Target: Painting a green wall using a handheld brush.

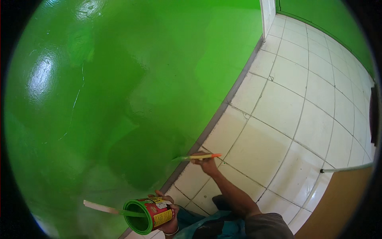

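Note:
My right hand (204,164) grips a paintbrush (206,156) with a yellow handle and an orange end. Its green-coated bristles meet the lower part of the green wall (167,98), just above the grey baseboard (219,118). Lower down, my left hand (171,219) holds a paint can (159,213) with a red and yellow label that bears writing. The can is tilted, so its green-smeared inside shows. A flat wooden stick (101,207) coated in green at its lower part leans out of the can's mouth. How much paint is inside cannot be seen.
White floor tiles (276,104) with dark joints run along the baseboard. A white door frame edge (268,18) stands at the wall's far end, with another green wall (322,21) beyond. A brown surface (337,203) and a pale rod (347,169) are at lower right.

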`<state>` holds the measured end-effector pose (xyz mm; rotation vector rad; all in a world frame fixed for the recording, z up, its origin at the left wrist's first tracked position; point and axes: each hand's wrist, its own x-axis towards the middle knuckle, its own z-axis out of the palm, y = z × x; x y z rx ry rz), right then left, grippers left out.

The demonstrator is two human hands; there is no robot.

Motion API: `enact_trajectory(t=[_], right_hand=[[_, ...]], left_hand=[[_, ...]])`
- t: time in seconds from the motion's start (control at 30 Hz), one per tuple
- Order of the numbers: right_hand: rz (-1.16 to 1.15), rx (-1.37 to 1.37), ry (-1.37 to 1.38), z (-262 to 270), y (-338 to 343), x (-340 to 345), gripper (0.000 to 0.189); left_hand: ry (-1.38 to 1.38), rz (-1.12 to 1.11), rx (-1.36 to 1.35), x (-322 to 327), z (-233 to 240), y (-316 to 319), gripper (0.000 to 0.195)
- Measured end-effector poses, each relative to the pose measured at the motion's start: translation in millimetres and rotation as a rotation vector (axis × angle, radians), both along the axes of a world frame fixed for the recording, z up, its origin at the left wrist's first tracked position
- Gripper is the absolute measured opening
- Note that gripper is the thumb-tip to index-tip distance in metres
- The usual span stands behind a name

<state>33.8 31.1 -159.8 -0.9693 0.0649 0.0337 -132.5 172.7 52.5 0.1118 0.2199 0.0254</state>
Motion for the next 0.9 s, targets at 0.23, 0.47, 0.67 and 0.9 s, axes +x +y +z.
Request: enact_trajectory(t=[0.23, 0.47, 0.67, 0.9], right_hand=[[-0.555, -0.217, 0.027, 7, -74, 54, 0.027], [-0.702, -0.272, -0.174, -17, -22, 22, 0.024], [-0.458, -0.561, -0.42, -7, 48, -52, 0.032], [-0.031, -0.416, -0.746, -7, 46, -67, 0.023]], left_hand=[[-0.023, 0.107, -0.252, 4, -1, -5, 0.052], [-0.1, -0.002, -0.054, 6, -22, 8, 0.054], [-0.098, 0.016, -0.044, 6, -12, 4, 0.052], [-0.098, 0.015, -0.04, 2, -16, 9, 0.051]])
